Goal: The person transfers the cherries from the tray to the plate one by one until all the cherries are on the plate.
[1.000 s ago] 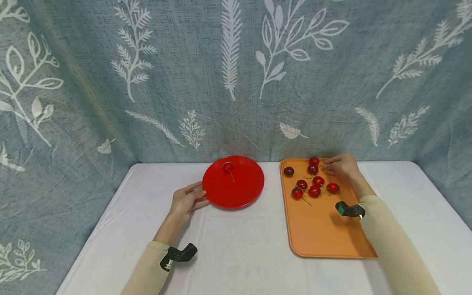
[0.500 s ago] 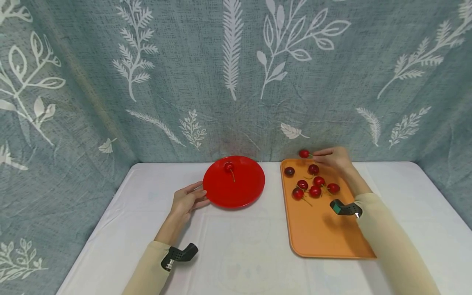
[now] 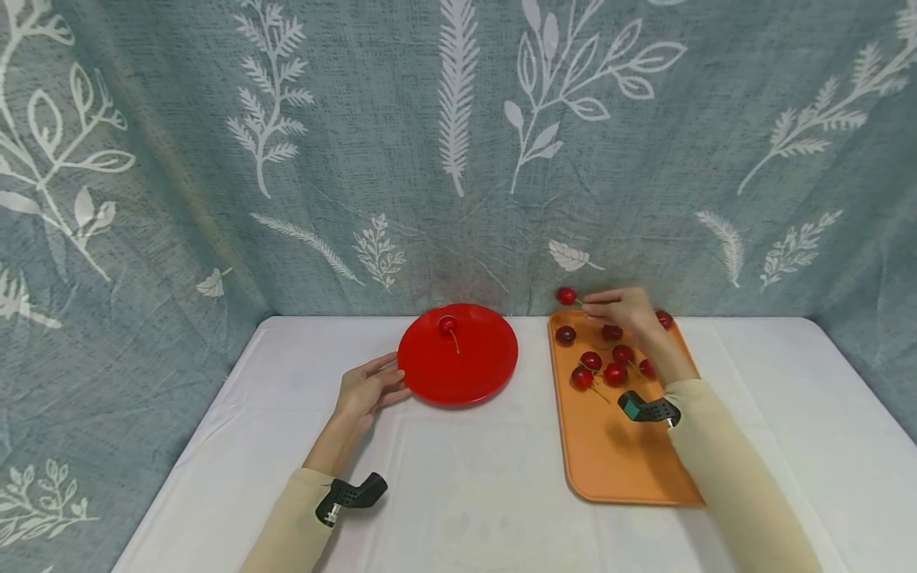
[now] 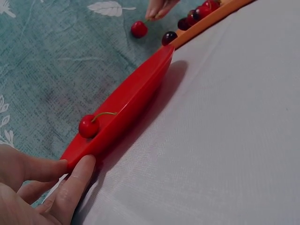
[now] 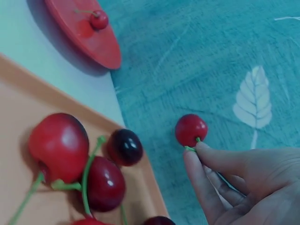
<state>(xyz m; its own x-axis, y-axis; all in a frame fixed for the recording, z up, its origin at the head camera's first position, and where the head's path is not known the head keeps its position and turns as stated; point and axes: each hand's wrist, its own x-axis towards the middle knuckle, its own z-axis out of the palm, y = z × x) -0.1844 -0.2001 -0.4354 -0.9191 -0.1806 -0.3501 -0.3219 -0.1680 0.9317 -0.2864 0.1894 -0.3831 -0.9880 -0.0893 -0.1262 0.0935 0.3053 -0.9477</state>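
Observation:
By its green stem, my right hand [image 3: 622, 310] pinches a red cherry [image 5: 191, 130] between thumb and fingertips, above the back edge of the orange tray [image 3: 598, 469]. Several more cherries [image 3: 615, 374], some bright red and some dark, lie in the tray; the right forearm covers part of them in the head view. My left hand [image 3: 364, 392] grips the left rim of a red plate [image 3: 466, 374], thumb and fingers at its edge. On that plate, toward the back, rests one cherry [image 4: 89, 126] with its stem.
A white cloth [image 3: 458, 477] covers the table beneath plate and tray. Close behind the table hangs a grey-green curtain [image 3: 401, 159] with white leaf prints. Another dark red cherry [image 3: 664, 319] lies at the tray's back right corner.
The right hand has lifted a cherry by its stem from the back of the tray and carried it leftward. The left hand and plate stay in place.

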